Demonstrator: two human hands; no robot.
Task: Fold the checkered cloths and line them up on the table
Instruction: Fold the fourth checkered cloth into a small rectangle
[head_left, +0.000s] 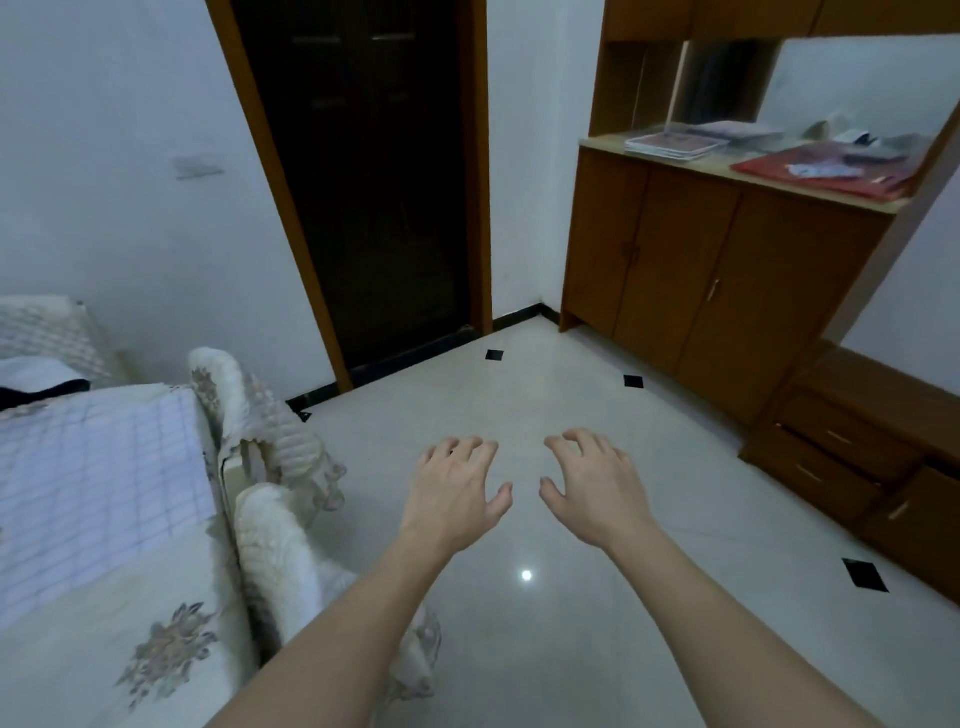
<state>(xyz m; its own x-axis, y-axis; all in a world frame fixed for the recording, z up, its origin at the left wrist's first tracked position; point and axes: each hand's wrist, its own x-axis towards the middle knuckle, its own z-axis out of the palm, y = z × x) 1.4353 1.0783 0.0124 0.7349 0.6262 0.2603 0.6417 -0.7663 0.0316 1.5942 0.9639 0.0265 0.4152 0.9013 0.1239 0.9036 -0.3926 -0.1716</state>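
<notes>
both hands out over bare floor, left hand (457, 493) and right hand (597, 488) with fingers spread, loosely curled, holding nothing; checkered cloth (88, 488) lies flat on table (171, 649) at left, seemingly still unfolded.

— What do we see of the cloths?

— One checkered cloth (93, 499). It is pale white-lilac with thin blue grid lines, and it lies on the table (62, 686).

— How does it lie?

— It is spread flat on the far part of the tabletop. One corner sits near the table's far right corner, and its right edge runs just inside the table's right edge. Its left part runs out of our view.

— Is it folded?

— We cannot tell how many layers it has. We see only a smooth surface.

— And the table?

— It is draped in a cream cover (208, 597) with grey-brown floral prints, which shows on the near part of the tabletop.
</notes>
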